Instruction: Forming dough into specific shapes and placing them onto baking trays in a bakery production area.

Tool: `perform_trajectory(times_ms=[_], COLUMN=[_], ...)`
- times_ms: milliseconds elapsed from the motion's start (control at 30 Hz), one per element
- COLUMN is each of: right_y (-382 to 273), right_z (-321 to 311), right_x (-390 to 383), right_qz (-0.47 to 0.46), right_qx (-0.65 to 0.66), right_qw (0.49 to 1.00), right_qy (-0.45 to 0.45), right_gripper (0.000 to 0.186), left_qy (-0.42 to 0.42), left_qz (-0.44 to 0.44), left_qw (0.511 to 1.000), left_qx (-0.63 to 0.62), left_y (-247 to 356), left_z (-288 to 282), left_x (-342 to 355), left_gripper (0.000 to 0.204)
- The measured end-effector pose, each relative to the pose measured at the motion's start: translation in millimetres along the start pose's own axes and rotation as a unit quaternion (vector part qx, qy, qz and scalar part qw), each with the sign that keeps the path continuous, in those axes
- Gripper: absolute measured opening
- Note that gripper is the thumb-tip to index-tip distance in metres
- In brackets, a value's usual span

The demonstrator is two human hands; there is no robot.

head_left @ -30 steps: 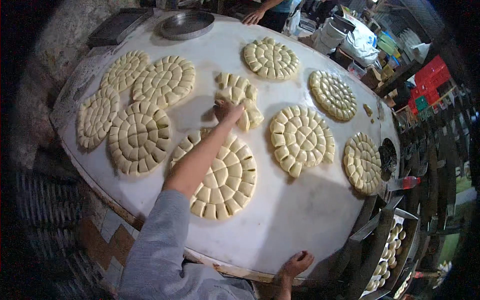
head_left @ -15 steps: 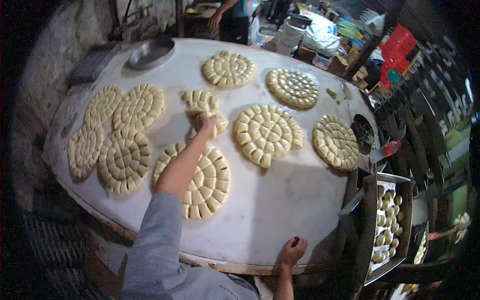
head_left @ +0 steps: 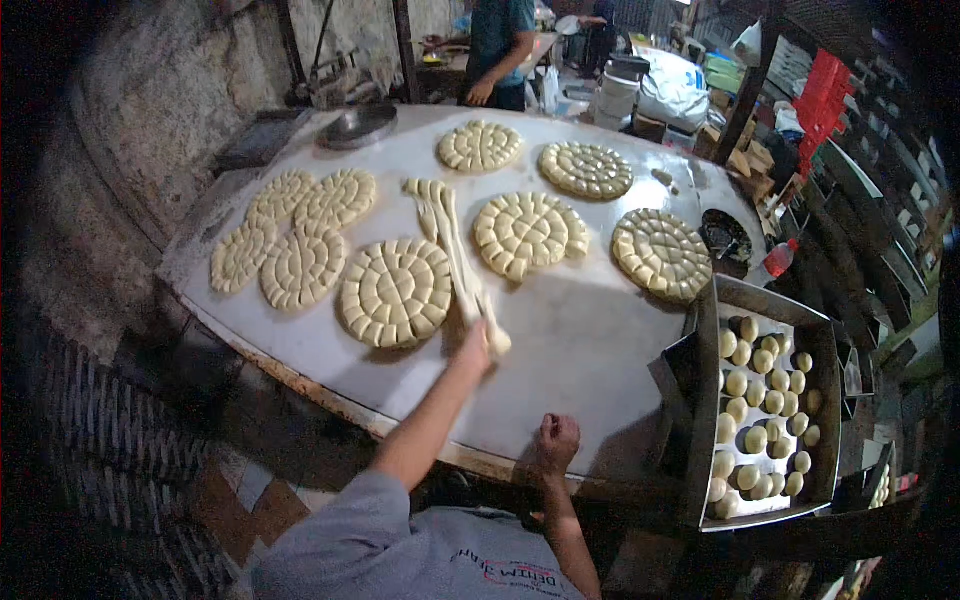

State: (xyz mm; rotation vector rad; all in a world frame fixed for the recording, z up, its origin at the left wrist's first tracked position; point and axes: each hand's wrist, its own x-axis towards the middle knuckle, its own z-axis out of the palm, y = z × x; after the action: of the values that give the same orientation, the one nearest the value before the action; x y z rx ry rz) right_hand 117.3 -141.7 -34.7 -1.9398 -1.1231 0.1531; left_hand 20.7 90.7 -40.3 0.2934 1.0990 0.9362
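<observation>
My left hand (head_left: pixel 480 348) is closed around the near end of a long pale dough strip (head_left: pixel 455 245), stretched across the white tabletop. The strip's far end, still cut into segments, lies between the scored dough rounds. Just left of my hand rests a large dough round (head_left: pixel 396 293) cut into wedges and rings. Another round (head_left: pixel 528 232), with a piece jutting from its near edge, sits to the right of the strip. By the table's front edge my right hand (head_left: pixel 558 442) has its fingers curled in; whether anything is inside them is hidden.
Several overlapping rounds (head_left: pixel 304 266) lie at left, with more rounds (head_left: pixel 662 254) at the far side and right. A metal tray (head_left: pixel 828 430) of dough balls stands at right. A round pan (head_left: pixel 358 127) sits at the back left. Across the table stands another person (head_left: pixel 502 45).
My left hand has drawn the bunched dough toward me, stretching it into a long strip. My right hand stays curled near the front edge. The view has shifted, showing more of the tray.
</observation>
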Motion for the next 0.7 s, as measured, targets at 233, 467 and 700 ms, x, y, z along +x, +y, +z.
perform_trajectory(times_ms=[233,467,700], right_y=[-6,-4,5], right_z=[4,22,13], right_x=[4,18,33], right_qz=[-0.141,0.095,0.21], right_qx=[-0.037,0.2,0.264], right_qw=[0.989,0.929,0.923], right_qy=[0.019,-0.296,-0.183], right_gripper=[0.031,0.033,0.034], left_qy=[0.06,-0.042,-0.03], left_qz=[-0.154,-0.014,0.035], left_qw=[0.986,0.989,0.993], left_qx=[-0.002,0.145,0.11], left_y=[-42,-39,16], left_z=[8,-51,-135], left_x=[-179,-163,-123], left_gripper=[0.045,0.048,0.022])
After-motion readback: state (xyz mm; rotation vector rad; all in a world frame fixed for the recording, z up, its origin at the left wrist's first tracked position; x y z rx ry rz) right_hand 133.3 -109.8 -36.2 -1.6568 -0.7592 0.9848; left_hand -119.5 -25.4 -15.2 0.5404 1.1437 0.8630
